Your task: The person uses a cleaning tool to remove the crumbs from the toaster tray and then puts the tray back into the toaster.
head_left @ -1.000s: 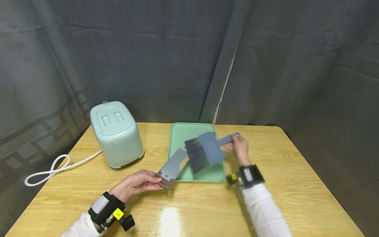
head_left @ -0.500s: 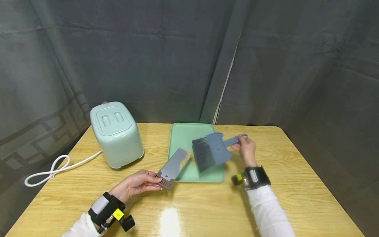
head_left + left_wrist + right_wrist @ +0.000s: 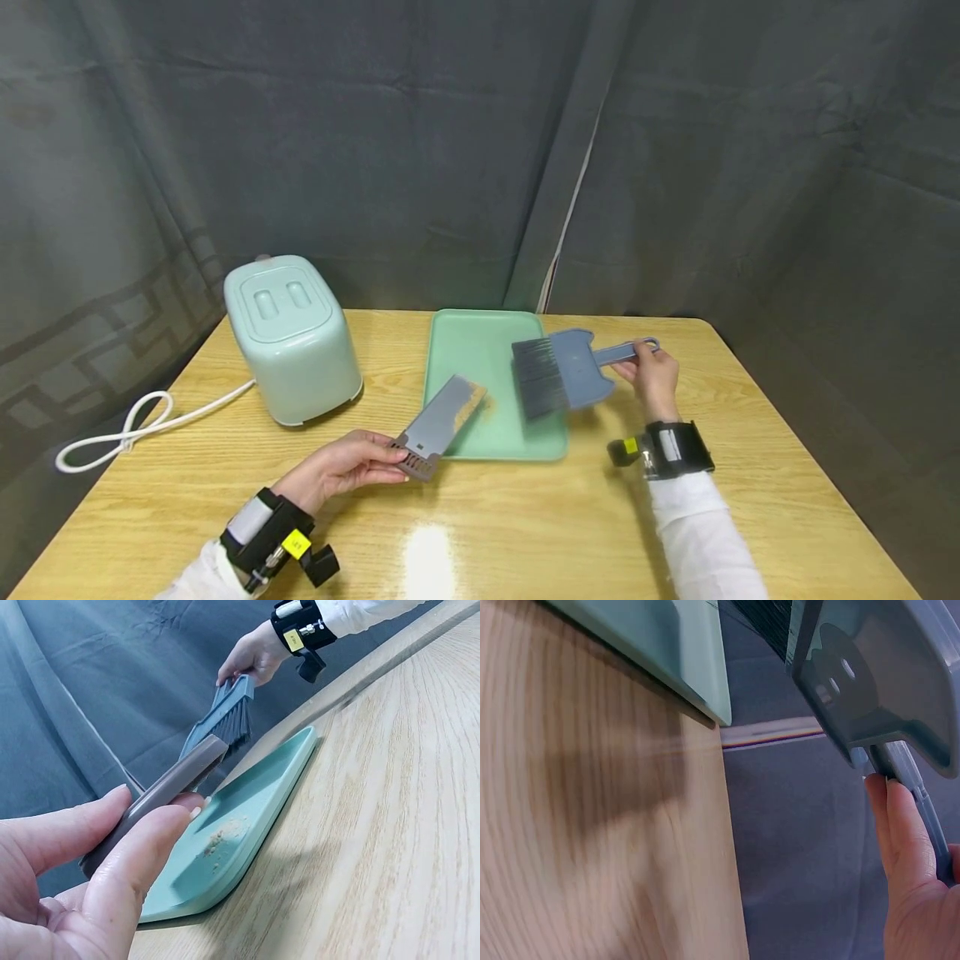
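My left hand pinches the slotted brown end of a flat grey crumb tray. Its far end overlaps the left side of a green tray in the head view, with tan crumbs along its right edge. More crumbs lie in the green tray in the left wrist view. My right hand grips the handle of a blue-grey hand brush. The brush's dark bristles point left, raised over the green tray's right side.
A mint-green toaster stands at the back left of the wooden table. Its white cord loops out to the left edge. Behind the table hangs a dark grey curtain.
My right hand has moved right with the hand brush, away from the crumb tray, uncovering the crumbs on it and a patch in the green tray. The left hand has stayed nearly still.
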The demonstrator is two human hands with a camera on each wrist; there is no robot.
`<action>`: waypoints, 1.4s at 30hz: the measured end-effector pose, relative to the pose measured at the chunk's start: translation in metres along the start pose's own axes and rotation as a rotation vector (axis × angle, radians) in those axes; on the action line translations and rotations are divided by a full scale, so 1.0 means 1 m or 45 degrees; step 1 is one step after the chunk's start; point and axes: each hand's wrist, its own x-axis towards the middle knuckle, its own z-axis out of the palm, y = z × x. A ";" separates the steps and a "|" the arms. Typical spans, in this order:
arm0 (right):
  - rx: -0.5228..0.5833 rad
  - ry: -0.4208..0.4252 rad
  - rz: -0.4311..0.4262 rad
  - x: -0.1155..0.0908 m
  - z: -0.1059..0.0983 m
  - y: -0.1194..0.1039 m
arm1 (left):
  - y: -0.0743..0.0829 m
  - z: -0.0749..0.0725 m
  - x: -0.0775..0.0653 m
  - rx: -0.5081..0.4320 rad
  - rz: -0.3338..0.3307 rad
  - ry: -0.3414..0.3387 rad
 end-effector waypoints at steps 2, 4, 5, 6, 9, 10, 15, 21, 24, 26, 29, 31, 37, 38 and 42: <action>-0.004 0.013 -0.002 0.000 -0.003 -0.004 | 0.000 -0.001 0.000 -0.004 0.002 -0.013; 0.002 0.033 -0.001 0.000 -0.005 -0.007 | 0.000 -0.001 0.000 -0.008 0.006 -0.029; 0.008 0.044 0.001 0.000 -0.006 -0.009 | -0.001 -0.002 0.000 -0.011 0.007 -0.036; 0.025 0.053 0.000 0.000 -0.007 -0.011 | -0.001 -0.002 0.000 -0.013 0.008 -0.043; 0.028 0.069 -0.023 0.000 -0.010 -0.017 | -0.001 -0.003 0.000 -0.019 0.014 -0.054; 0.032 0.075 -0.034 0.001 -0.011 -0.018 | -0.001 -0.003 0.000 -0.021 0.014 -0.054; 0.057 0.112 -0.070 0.002 -0.020 -0.026 | 0.000 -0.003 0.000 -0.029 0.009 -0.051; 0.141 0.136 -0.073 0.003 -0.033 -0.039 | 0.001 -0.002 0.001 -0.026 -0.006 -0.055; 0.204 0.157 -0.070 0.001 -0.035 -0.047 | 0.001 -0.002 0.001 -0.018 -0.011 -0.049; 0.219 0.159 -0.074 0.000 -0.035 -0.051 | 0.001 -0.002 0.001 -0.013 -0.013 -0.040; 0.235 0.141 -0.080 -0.003 -0.032 -0.056 | 0.001 -0.001 0.001 -0.008 -0.014 -0.027; 0.240 0.128 -0.072 -0.004 -0.030 -0.060 | 0.001 -0.001 0.001 -0.010 -0.015 -0.022; 0.271 0.067 -0.070 -0.009 -0.014 -0.069 | 0.001 -0.001 0.002 -0.018 -0.010 -0.027; 0.280 0.049 -0.082 -0.010 -0.011 -0.070 | 0.001 -0.001 0.002 -0.019 -0.009 -0.027; 0.299 -0.013 -0.144 -0.017 0.004 -0.073 | 0.001 0.000 0.002 -0.012 -0.006 -0.023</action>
